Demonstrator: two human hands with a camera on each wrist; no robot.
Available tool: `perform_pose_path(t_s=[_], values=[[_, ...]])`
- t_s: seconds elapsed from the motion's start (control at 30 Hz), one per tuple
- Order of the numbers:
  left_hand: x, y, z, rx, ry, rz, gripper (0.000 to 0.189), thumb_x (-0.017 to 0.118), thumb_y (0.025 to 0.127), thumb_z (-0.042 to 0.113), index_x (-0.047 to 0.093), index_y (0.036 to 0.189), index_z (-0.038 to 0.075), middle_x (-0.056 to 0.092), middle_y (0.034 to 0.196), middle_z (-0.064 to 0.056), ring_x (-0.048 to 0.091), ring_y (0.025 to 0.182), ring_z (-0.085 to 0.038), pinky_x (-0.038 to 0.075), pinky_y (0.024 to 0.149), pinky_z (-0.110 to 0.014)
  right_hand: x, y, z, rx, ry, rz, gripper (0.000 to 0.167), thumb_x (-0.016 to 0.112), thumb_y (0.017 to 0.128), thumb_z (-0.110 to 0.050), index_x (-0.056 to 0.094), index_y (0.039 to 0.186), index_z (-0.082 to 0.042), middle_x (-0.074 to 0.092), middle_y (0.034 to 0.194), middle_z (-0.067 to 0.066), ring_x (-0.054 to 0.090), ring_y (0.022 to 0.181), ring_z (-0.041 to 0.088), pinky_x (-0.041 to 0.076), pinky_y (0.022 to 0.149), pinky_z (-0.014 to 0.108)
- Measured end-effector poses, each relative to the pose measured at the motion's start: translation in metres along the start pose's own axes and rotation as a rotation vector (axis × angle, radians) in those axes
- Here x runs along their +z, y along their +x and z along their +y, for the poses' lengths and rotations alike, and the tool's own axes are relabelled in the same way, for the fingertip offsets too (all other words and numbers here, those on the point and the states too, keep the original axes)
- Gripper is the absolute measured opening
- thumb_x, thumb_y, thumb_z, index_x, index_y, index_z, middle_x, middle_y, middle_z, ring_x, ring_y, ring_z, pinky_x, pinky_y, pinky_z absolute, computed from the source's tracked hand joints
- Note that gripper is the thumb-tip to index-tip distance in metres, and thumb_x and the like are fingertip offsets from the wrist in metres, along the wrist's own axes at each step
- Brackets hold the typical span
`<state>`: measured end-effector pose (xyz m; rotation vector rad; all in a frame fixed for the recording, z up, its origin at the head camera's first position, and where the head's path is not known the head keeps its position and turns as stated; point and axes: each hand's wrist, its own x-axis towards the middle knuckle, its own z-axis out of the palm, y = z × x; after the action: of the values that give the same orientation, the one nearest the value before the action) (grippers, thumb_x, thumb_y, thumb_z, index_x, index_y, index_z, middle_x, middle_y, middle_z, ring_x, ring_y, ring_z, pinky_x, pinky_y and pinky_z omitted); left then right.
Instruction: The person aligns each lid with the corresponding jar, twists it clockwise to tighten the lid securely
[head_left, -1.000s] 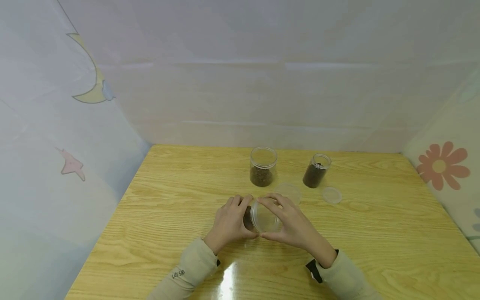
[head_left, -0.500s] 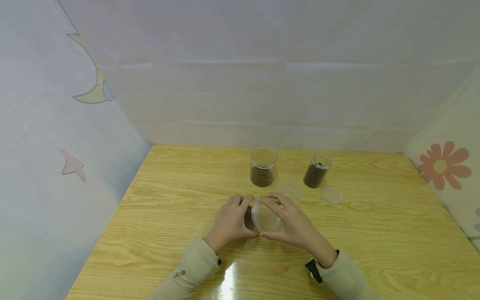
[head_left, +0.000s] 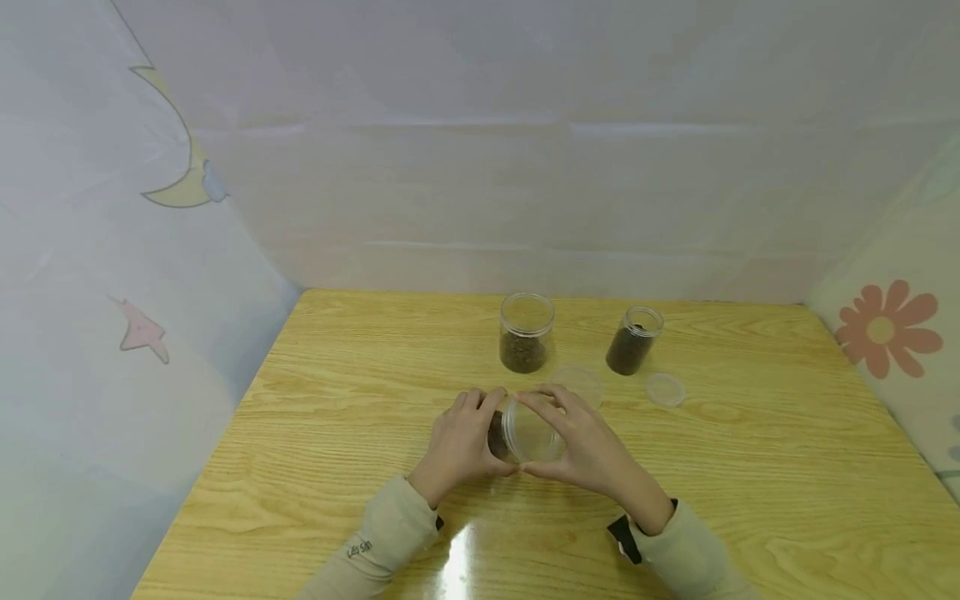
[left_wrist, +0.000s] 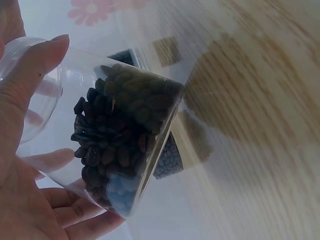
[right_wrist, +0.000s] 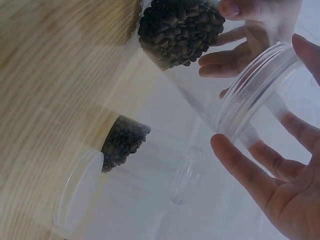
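A clear jar (head_left: 498, 437) part-filled with dark coffee beans (left_wrist: 120, 125) lies tilted between my hands, just above the near middle of the table. My left hand (head_left: 461, 442) grips its body, thumb on one side and fingers on the other. At the mouth, my right hand (head_left: 588, 442) spans a clear round lid (right_wrist: 257, 92) with thumb and fingertips at its edge. Whether the lid is loose or seated on the thread cannot be made out. In the left wrist view the beans are heaped toward the jar's base.
Behind my hands stand a wide open jar (head_left: 527, 342) and a narrower open jar (head_left: 632, 343), both with dark contents. A large clear lid (head_left: 581, 385) and a smaller lid (head_left: 665, 389) lie flat on the wooden table (head_left: 360, 367). Printed cloth walls surround the table.
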<state>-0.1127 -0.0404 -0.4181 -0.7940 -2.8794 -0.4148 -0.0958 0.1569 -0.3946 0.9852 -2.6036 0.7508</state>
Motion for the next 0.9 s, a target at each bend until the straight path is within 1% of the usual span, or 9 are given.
perform_pose_path(t_s=[0.17, 0.3, 0.5, 0.67, 0.9], values=[[-0.0003, 0.0002, 0.0002, -0.008, 0.001, -0.007, 0.096, 0.08, 0.052, 0.058, 0.042, 0.129, 0.014, 0.054, 0.107, -0.008, 0.054, 0.091, -0.023, 0.052, 0.063, -0.036, -0.0004, 0.0016, -0.0001, -0.008, -0.001, -0.004, 0.083, 0.083, 0.062, -0.039, 0.047, 0.132, -0.013, 0.048, 0.123, 0.01, 0.05, 0.107, 0.029, 0.048, 0.076, 0.043], [-0.0004, 0.0003, 0.0, -0.009, 0.004, -0.008, 0.097, 0.08, 0.052, 0.058, 0.043, 0.129, 0.014, 0.053, 0.107, -0.009, 0.055, 0.091, -0.023, 0.052, 0.063, -0.035, 0.0, 0.0022, 0.0001, -0.009, -0.001, -0.007, 0.083, 0.083, 0.062, -0.039, 0.047, 0.132, -0.013, 0.048, 0.123, 0.012, 0.05, 0.107, 0.029, 0.048, 0.077, 0.044], [-0.0001, 0.0004, 0.0002, -0.004, 0.014, -0.011, 0.096, 0.08, 0.052, 0.058, 0.042, 0.128, 0.015, 0.053, 0.107, -0.009, 0.054, 0.092, -0.023, 0.052, 0.062, -0.035, -0.0001, 0.0006, -0.0002, 0.001, -0.01, -0.01, 0.084, 0.083, 0.062, -0.04, 0.047, 0.132, -0.013, 0.047, 0.124, 0.011, 0.049, 0.108, 0.03, 0.048, 0.077, 0.044], [0.0012, -0.0001, 0.0002, 0.005, 0.019, -0.002, 0.096, 0.08, 0.052, 0.058, 0.042, 0.128, 0.015, 0.053, 0.106, -0.009, 0.055, 0.09, -0.023, 0.052, 0.061, -0.034, -0.0005, -0.0012, -0.0011, 0.014, -0.013, -0.015, 0.084, 0.083, 0.062, -0.039, 0.046, 0.133, -0.013, 0.046, 0.126, 0.011, 0.049, 0.109, 0.03, 0.049, 0.076, 0.043], [0.002, 0.0004, 0.0004, 0.009, 0.038, 0.002, 0.096, 0.08, 0.051, 0.059, 0.041, 0.127, 0.015, 0.053, 0.104, -0.008, 0.055, 0.089, -0.022, 0.051, 0.06, -0.033, -0.0022, -0.0029, -0.0026, 0.021, -0.023, -0.029, 0.085, 0.082, 0.063, -0.039, 0.044, 0.135, -0.015, 0.044, 0.129, 0.013, 0.048, 0.112, 0.032, 0.048, 0.079, 0.046]])
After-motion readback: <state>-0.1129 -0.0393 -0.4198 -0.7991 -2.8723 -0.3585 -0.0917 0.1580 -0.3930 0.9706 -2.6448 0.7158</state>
